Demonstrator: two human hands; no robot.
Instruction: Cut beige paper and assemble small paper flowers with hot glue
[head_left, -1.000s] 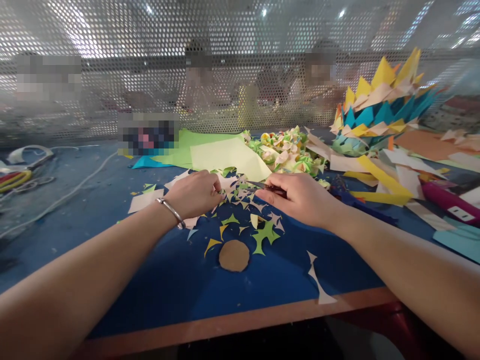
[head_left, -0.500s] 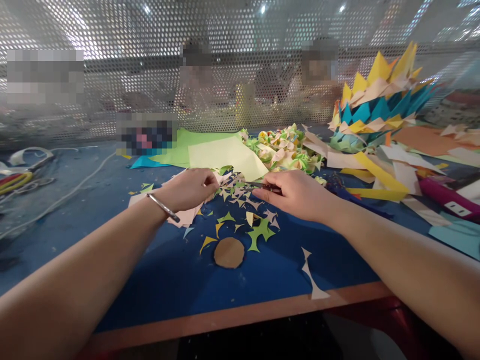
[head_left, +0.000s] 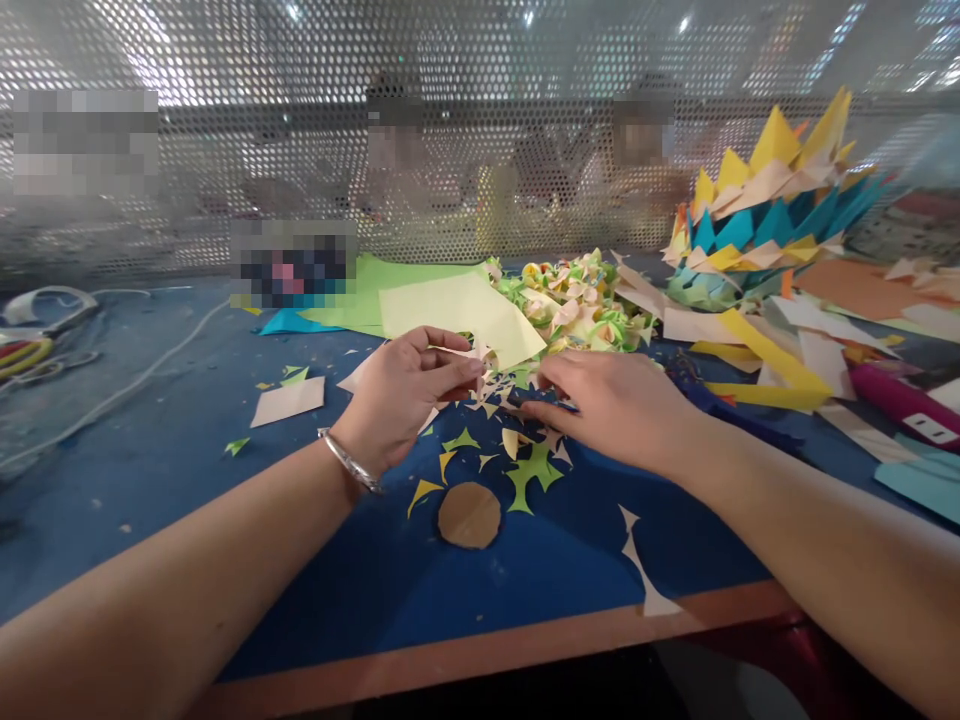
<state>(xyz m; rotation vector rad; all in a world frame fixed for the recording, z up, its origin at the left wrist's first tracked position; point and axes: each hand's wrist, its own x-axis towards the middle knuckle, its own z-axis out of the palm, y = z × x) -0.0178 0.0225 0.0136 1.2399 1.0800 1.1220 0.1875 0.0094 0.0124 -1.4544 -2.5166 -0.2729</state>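
My left hand (head_left: 405,395), with a metal bangle on the wrist, is raised a little off the table and pinches a small pale pink paper piece (head_left: 474,358) between thumb and fingers. My right hand (head_left: 611,405) lies palm down just to its right, fingertips almost touching the pink piece. Only a dark sliver of the scissors (head_left: 559,405) shows under its fingers. Below both hands, cut paper scraps (head_left: 517,440) in pink, yellow and green litter the blue table (head_left: 337,570). A brown paper disc (head_left: 469,515) lies nearer to me.
Light yellow and green sheets (head_left: 450,305) lie behind the hands, beside a heap of folded paper flowers (head_left: 577,300). A spiky stack of coloured paper (head_left: 757,220) stands at the right, a pink cutter (head_left: 900,405) below it. A perforated metal screen (head_left: 480,130) backs the table, with people beyond it.
My left hand has lifted from the scraps and turned, raising the pink piece. My right hand has rolled palm down toward it, so the scissor blade is now mostly hidden.
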